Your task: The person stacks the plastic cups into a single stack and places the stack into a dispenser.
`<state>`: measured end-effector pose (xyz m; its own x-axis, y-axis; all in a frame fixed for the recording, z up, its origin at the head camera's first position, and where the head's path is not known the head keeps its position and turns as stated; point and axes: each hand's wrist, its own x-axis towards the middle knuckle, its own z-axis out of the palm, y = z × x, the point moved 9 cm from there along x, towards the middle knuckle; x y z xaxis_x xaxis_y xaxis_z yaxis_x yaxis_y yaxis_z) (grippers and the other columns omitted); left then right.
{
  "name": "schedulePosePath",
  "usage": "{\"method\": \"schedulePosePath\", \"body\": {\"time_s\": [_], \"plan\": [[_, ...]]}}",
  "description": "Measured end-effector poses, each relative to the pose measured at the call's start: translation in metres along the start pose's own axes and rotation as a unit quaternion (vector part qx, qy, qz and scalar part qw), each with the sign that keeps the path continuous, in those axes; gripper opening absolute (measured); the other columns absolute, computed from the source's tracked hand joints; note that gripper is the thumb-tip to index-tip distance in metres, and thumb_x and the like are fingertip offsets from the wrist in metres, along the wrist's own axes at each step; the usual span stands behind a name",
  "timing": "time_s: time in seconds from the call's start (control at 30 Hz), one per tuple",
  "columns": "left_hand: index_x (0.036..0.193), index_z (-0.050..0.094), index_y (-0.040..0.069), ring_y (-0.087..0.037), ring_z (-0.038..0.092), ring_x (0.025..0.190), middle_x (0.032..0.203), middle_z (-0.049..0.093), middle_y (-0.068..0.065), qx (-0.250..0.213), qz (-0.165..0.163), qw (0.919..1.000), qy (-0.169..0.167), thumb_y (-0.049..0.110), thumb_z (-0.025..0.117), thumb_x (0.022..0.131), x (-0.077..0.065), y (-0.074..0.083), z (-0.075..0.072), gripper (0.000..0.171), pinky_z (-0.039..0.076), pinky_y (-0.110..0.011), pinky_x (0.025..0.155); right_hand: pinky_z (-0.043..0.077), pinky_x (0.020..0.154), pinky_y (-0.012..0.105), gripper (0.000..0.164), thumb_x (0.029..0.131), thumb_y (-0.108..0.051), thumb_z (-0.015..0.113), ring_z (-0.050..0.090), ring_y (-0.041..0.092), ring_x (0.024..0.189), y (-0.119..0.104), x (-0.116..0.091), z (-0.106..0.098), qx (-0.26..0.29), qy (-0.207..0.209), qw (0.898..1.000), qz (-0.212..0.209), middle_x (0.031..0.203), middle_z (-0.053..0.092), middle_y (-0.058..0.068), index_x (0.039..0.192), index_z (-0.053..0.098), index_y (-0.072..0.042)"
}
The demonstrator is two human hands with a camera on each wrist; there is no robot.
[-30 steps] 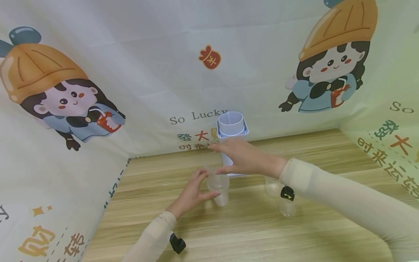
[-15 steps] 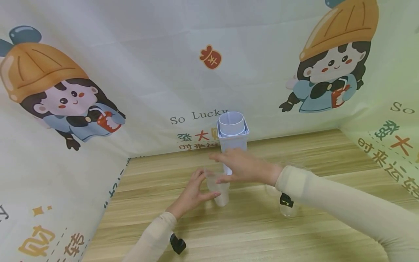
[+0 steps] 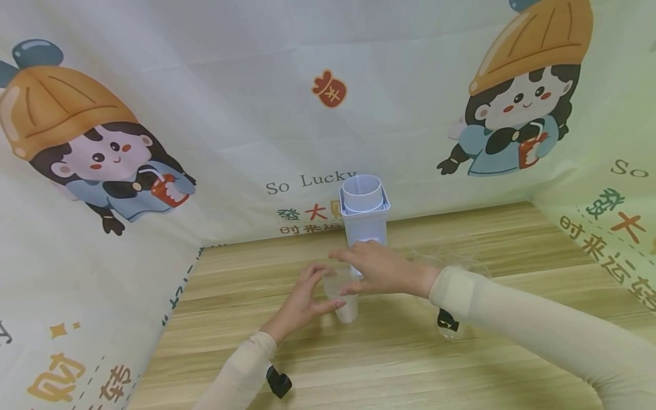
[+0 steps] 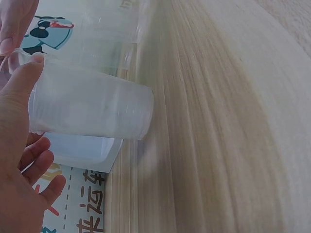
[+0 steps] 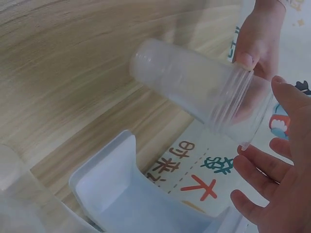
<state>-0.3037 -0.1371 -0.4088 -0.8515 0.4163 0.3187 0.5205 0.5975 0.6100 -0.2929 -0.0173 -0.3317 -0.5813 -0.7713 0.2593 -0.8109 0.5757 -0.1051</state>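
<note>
Nested clear plastic cups point(image 3: 347, 310) stand upright on the wooden table, near the middle of the head view. My left hand point(image 3: 302, 302) grips them from the left, its thumb point(image 4: 28, 73) at the upper part in the left wrist view. My right hand point(image 3: 381, 267) reaches over from the right. It holds the top cup by its rim, thumb on one side and fingertips on the other, as the right wrist view point(image 5: 243, 114) shows the cup point(image 5: 257, 114) seated inside the lower one point(image 5: 180, 80).
Behind the cups stands a tall white square holder point(image 3: 364, 225) with a round tube point(image 3: 362, 193) in its top. More clear plastic cups point(image 4: 112, 29) stand on the right, partly hidden by my right sleeve point(image 3: 528, 307) in the head view. A printed cloth point(image 3: 246, 125) hangs behind.
My right hand has come down from in front of the holder toward the left hand, lowering the top cup into the one below. The left hand stays in place.
</note>
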Motion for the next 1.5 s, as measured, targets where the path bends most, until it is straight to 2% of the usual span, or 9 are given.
{"method": "schedulePosePath", "body": {"time_s": [0.6, 0.9, 1.07, 1.27, 1.5], "plan": [[0.128, 0.059, 0.006, -0.033, 0.044, 0.132, 0.134, 0.051, -0.012, 0.013, 0.022, 0.9996, 0.010, 0.024, 0.084, 0.079, 0.000, 0.003, -0.001, 0.059, 0.043, -0.054, 0.110, 0.052, 0.097, 0.044, 0.073, 0.085, -0.053, 0.071, 0.063, 0.024, 0.112, 0.000, -0.002, 0.014, -0.006, 0.001, 1.000, 0.003, 0.133, 0.066, 0.005, 0.143, 0.049, -0.014], [0.130, 0.058, 0.007, -0.031, 0.043, 0.135, 0.135, 0.050, -0.010, 0.005, 0.006, 1.0000, 0.002, 0.024, 0.084, 0.079, 0.000, 0.001, 0.000, 0.059, 0.041, -0.053, 0.113, 0.052, 0.095, 0.043, 0.072, 0.086, -0.053, 0.070, 0.063, 0.023, 0.113, 0.000, -0.003, 0.016, -0.010, -0.004, 1.000, 0.009, 0.134, 0.065, 0.005, 0.143, 0.049, -0.015], [0.130, 0.058, 0.006, -0.032, 0.043, 0.135, 0.136, 0.050, -0.011, 0.004, 0.004, 1.0000, 0.002, 0.025, 0.084, 0.079, -0.001, 0.001, 0.000, 0.060, 0.040, -0.054, 0.113, 0.052, 0.094, 0.044, 0.072, 0.085, -0.051, 0.071, 0.063, 0.024, 0.112, 0.000, -0.004, 0.012, -0.013, -0.002, 1.000, 0.007, 0.131, 0.067, 0.006, 0.143, 0.050, -0.013], [0.130, 0.058, 0.006, -0.034, 0.045, 0.132, 0.135, 0.050, -0.013, 0.009, 0.017, 0.9998, 0.010, 0.026, 0.084, 0.078, -0.002, 0.005, -0.001, 0.061, 0.043, -0.056, 0.109, 0.051, 0.098, 0.047, 0.073, 0.084, -0.050, 0.073, 0.064, 0.026, 0.110, 0.004, -0.006, 0.003, -0.007, -0.003, 1.000, 0.016, 0.126, 0.068, 0.009, 0.142, 0.049, -0.012], [0.132, 0.057, 0.007, -0.033, 0.044, 0.133, 0.137, 0.049, -0.012, 0.003, -0.002, 1.0000, 0.001, 0.027, 0.085, 0.078, -0.001, 0.003, 0.000, 0.064, 0.043, -0.054, 0.111, 0.052, 0.099, 0.047, 0.073, 0.085, -0.049, 0.073, 0.063, 0.030, 0.115, 0.014, -0.011, -0.005, 0.003, -0.010, 0.999, 0.034, 0.130, 0.066, 0.011, 0.143, 0.049, -0.013]]}}
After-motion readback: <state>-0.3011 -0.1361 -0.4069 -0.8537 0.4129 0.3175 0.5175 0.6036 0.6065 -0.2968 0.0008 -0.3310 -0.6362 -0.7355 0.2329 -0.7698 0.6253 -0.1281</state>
